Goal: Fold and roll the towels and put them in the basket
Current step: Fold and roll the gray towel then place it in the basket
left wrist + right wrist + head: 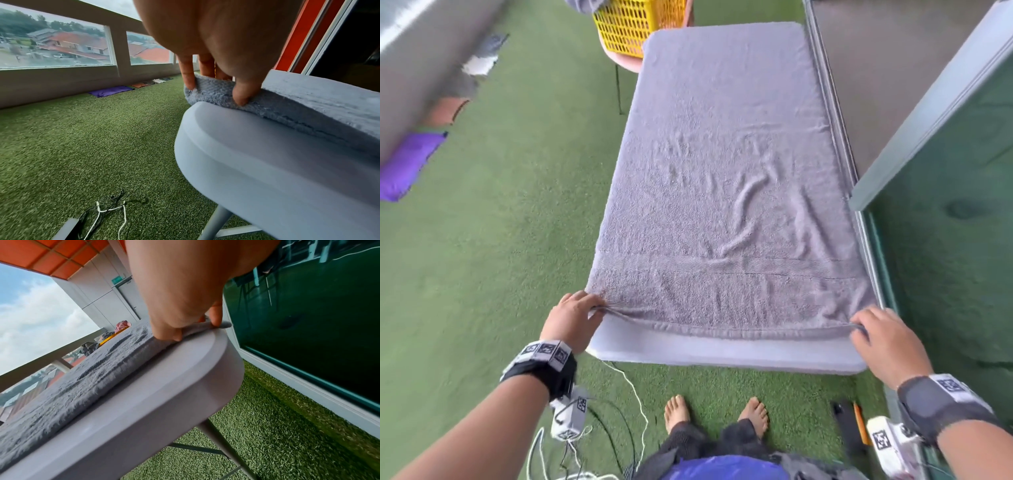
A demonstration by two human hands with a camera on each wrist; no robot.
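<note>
A grey towel [726,192] lies spread flat across the table [722,353]; the left hand [571,320] and right hand [887,341] each pinch a near corner, the basket [637,25] beyond.

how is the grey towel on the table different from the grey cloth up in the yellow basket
The grey towel lies spread flat over the white table, while the grey cloth sits bunched in the yellow basket. The left hand and right hand pinch the towel's near corners; nothing touches the cloth. The towel shows whole; the cloth is mostly cut off. Both look grey.
</note>
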